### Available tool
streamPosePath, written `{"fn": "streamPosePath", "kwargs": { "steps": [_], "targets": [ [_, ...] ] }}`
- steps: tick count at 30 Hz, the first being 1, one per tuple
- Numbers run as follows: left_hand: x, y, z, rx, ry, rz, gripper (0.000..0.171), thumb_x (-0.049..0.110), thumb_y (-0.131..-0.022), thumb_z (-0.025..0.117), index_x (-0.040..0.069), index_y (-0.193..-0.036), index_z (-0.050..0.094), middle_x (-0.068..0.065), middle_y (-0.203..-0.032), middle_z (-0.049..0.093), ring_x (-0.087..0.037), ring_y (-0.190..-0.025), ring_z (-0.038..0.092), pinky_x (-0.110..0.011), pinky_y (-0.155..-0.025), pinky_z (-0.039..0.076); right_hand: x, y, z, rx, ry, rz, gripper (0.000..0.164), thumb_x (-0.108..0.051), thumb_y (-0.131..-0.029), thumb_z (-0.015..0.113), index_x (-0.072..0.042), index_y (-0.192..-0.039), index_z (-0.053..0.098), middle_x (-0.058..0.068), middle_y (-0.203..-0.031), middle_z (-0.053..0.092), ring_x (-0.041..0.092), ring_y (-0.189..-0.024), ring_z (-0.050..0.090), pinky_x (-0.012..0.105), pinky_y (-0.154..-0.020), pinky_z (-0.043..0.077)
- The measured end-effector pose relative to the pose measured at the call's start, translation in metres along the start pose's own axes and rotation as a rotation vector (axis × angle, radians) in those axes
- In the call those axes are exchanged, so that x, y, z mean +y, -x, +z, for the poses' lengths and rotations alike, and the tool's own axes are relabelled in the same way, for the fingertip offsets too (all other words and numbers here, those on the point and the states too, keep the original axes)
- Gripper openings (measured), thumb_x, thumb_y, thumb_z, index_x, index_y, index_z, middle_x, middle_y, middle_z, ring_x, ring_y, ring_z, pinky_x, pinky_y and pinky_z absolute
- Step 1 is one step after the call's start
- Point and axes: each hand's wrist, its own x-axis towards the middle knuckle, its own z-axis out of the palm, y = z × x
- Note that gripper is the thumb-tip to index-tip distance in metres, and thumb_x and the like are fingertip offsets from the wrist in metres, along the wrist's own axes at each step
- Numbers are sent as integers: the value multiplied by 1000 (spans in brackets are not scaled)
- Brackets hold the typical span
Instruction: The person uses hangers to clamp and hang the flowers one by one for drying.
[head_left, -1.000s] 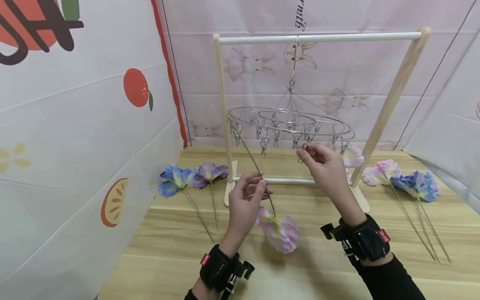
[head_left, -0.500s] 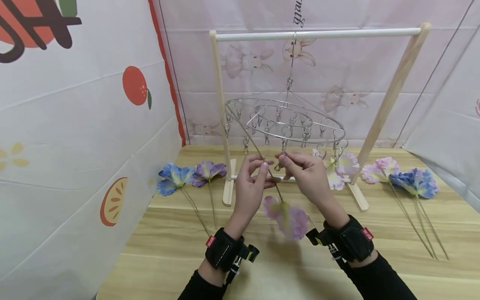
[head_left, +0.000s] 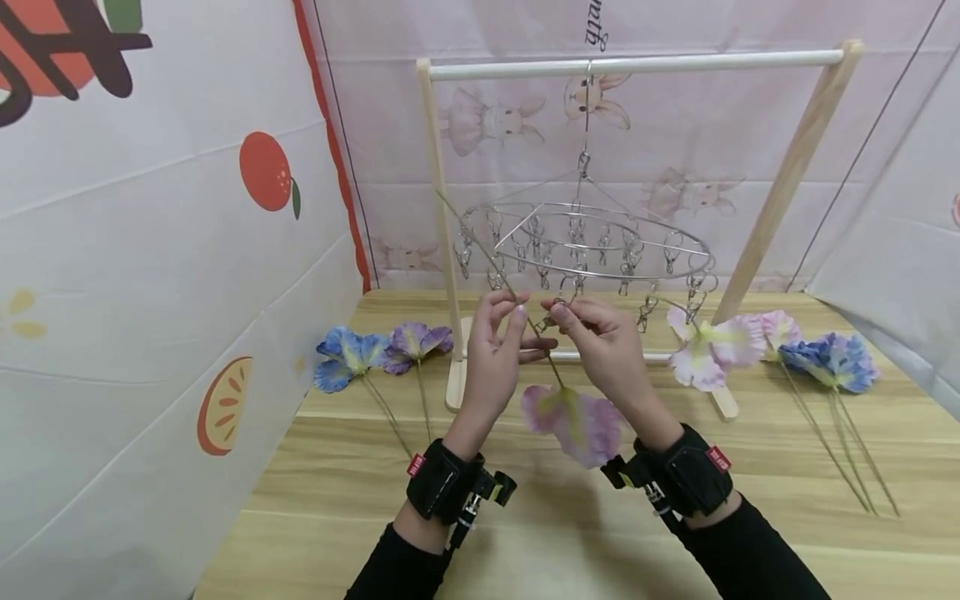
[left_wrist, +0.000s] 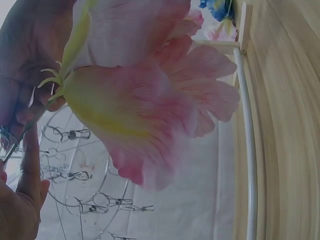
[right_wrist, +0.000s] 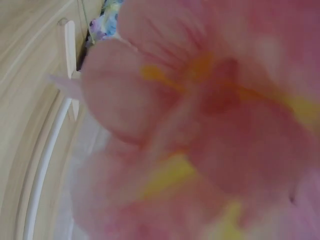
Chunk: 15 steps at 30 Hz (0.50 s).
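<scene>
Since a moment ago, the hanger [head_left: 600,276] has swung right. Pink flower [head_left: 573,425] over the bench [head_left: 315,508], bloom toward the near edge, stem [head_left: 555,369] slanting toward the far left corner, pinched by the left hand [head_left: 491,358]; the right hand [head_left: 611,346] pinches a clip [head_left: 544,323] just beside it.

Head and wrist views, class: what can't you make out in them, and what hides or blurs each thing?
Right grip: right wrist view, not to be seen; the blurred pink flower fills most of the picture.
Whether clip touches stem: head view, too small, with fingertips crowding it.
Blue flower: right wrist view, cut off by the top edge.
Lettering: head view, cut off by the top edge.
</scene>
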Motion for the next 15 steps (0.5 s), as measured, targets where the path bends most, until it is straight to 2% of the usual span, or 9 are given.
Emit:
{"fn": "streamPosePath", "kwargs": {
  "steps": [3, 7, 10, 15],
  "targets": [
    [2, -2, 1, -12, 5, -5, 31, 22, -103, 42, 5, -128, 38, -10, -139, 48, -30, -78, 72, -36, -73, 63, 0, 0, 3, -25, 21, 39, 25, -24, -95, 60, -5, -107, 72, 14, -104, 71, 10, -80, 57, 16, -69, 49],
    [3, -4, 1, -1, -16, -16, 29, 23, -103, 43, 8, -128, 43, -12, -135, 52, -16, -74, 69, -35, -72, 63, 3, 0, 9, -68, 70, 100, 30, -31, -95, 60, -11, -114, 70, 10, -118, 70, 14, -94, 62, 16, -71, 50],
    [1, -4, -2, 13, -16, -35, 30, 23, -102, 46, 11, -129, 48, -14, -133, 55, -13, -72, 70, -33, -72, 63, 7, 0, 11, -92, 115, 117, 32, -35, -96, 57, -13, -116, 70, 7, -123, 68, 15, -101, 62, 20, -75, 51],
    [-4, -6, -6, 17, 31, -60, 36, 26, -100, 50, 11, -133, 51, -16, -129, 58, -9, -71, 70, -29, -73, 63, 12, 1, 11, -86, 139, 142, 34, -37, -97, 55, -12, -113, 71, 8, -115, 69, 15, -82, 56, 21, -62, 45]
  ]
}}
